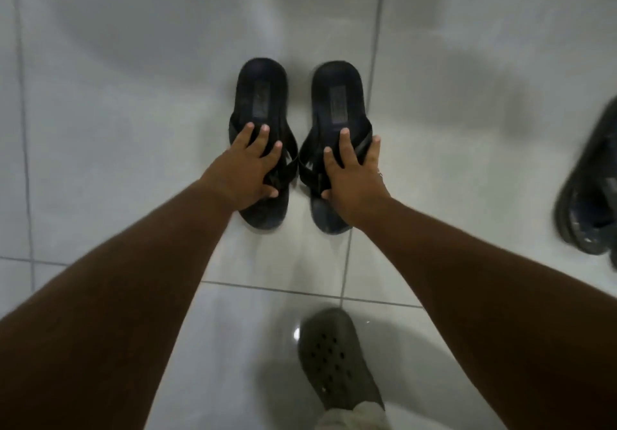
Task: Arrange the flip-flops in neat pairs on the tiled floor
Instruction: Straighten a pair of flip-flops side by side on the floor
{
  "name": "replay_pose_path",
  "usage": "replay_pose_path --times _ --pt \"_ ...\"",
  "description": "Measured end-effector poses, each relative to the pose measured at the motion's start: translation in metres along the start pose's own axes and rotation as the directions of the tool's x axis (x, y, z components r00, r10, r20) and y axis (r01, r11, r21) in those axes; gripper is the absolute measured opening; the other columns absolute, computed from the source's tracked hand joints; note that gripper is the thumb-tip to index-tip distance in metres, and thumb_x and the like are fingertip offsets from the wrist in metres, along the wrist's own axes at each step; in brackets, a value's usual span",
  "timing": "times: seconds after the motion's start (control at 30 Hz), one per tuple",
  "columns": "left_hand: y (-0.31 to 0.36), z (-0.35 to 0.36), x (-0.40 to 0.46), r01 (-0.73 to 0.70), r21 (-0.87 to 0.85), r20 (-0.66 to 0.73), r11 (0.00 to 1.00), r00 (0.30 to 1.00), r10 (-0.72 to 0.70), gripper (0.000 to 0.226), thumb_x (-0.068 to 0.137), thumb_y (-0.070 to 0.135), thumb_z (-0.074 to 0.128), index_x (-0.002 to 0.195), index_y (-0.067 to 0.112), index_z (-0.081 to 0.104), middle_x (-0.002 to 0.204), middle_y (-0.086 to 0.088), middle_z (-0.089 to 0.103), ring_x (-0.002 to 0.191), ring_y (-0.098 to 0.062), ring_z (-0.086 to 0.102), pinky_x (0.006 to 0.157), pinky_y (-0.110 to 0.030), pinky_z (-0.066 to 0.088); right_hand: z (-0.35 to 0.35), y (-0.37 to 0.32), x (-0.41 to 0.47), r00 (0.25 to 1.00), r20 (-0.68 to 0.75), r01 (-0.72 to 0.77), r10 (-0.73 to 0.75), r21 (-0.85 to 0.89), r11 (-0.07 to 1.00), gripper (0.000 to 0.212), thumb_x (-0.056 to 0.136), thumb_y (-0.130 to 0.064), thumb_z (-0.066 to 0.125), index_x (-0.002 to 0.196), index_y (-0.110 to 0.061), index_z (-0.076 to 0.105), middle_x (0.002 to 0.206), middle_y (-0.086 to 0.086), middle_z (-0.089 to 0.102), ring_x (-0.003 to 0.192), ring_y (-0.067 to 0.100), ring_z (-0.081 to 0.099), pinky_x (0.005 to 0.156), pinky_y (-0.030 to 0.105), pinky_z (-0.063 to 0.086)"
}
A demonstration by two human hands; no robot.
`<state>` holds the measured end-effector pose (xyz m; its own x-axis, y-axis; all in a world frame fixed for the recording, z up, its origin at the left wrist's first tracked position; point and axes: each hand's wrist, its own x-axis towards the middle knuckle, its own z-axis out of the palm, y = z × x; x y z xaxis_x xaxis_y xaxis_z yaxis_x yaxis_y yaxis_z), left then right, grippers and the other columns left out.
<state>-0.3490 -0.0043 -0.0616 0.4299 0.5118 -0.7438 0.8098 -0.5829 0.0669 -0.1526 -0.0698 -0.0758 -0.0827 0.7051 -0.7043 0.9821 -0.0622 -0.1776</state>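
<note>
Two black flip-flops lie side by side on the pale tiled floor (pixel 133 129), heels pointing away from me. My left hand (pixel 247 169) grips the straps of the left flip-flop (pixel 262 95), thumb tucked under the straps. My right hand (pixel 354 175) grips the straps of the right flip-flop (pixel 337 95) in the same way. Both soles rest flat on the floor with a narrow gap between them. The toe ends are partly hidden by my hands.
More dark footwear (pixel 587 196) lies at the right edge, blurred and cut off by the frame. My foot in a grey-green perforated clog (pixel 334 359) stands on the tile below the pair. Glossy tiles stretch away to the left and beyond.
</note>
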Motion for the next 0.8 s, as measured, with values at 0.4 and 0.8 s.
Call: replay_pose_path --times 0.4,0.8 --pt "-0.038 0.015 -0.017 0.007 -0.084 -0.005 0.996 1.000 -0.007 0.088 0.091 0.054 0.048 0.156 0.016 0.001 0.164 -0.015 -0.010 0.150 -0.037 -0.016 0.122 -0.048 0.004 0.006 -0.056 0.013 0.996 0.043 -0.076 0.076 0.003 0.997 0.080 0.096 -0.042 0.051 0.155 -0.021 0.000 0.160 0.012 -0.026 0.138 0.058 -0.023 0.115 0.064 0.012" --pt "0.044 -0.077 -0.056 0.024 0.011 0.025 1.000 0.999 -0.024 0.106 0.077 0.071 0.054 0.156 0.022 0.003 0.166 -0.008 -0.003 0.152 -0.035 -0.006 0.117 -0.060 0.018 -0.083 0.031 -0.057 0.994 -0.064 -0.070 0.091 0.267 0.961 0.068 0.099 -0.039 0.044 0.153 -0.036 0.005 0.165 0.004 -0.010 0.149 0.039 -0.009 0.110 0.066 0.020"
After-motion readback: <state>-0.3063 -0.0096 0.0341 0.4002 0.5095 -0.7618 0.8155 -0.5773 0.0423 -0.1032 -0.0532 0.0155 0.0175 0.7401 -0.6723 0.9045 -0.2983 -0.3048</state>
